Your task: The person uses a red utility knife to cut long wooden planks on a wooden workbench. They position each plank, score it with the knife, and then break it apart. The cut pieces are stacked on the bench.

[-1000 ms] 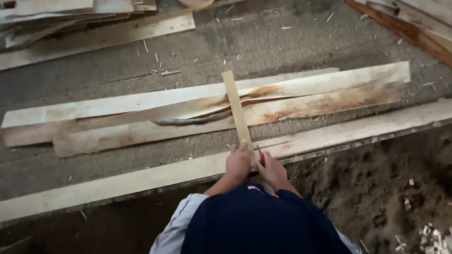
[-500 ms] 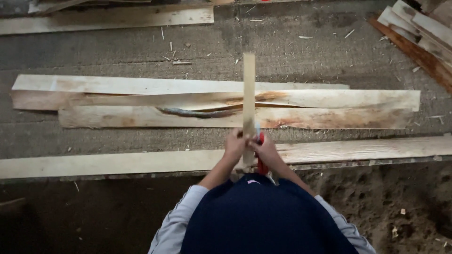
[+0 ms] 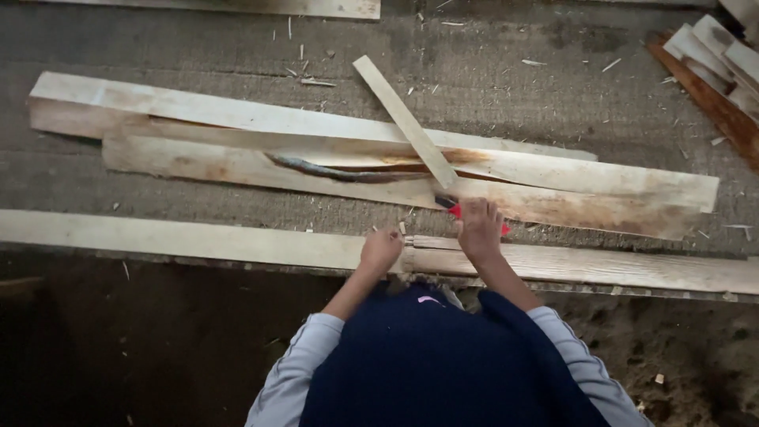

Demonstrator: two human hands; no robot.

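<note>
A thin pale wooden slat point(image 3: 405, 121) lies slantwise over two long stained planks point(image 3: 553, 186), its far end pointing up and left. My right hand point(image 3: 480, 227) sits at the slat's near end, closed around a red-handled tool point(image 3: 455, 210) whose red shows on both sides of the fingers. My left hand point(image 3: 381, 249) is curled into a fist and rests on the long pale plank point(image 3: 198, 239) that runs across in front of me. It holds nothing that I can see. My dark blue top and grey sleeves fill the bottom.
Rough grey ground with wood splinters lies beyond the planks. More boards are stacked at the top right point(image 3: 715, 71), and one lies along the top edge point(image 3: 261, 6). Dark soil point(image 3: 142, 340) drops away below the near plank.
Both hands were together at the slat's near end. The left hand has now come off and moved left onto the near plank. The slat's far end has swung left.
</note>
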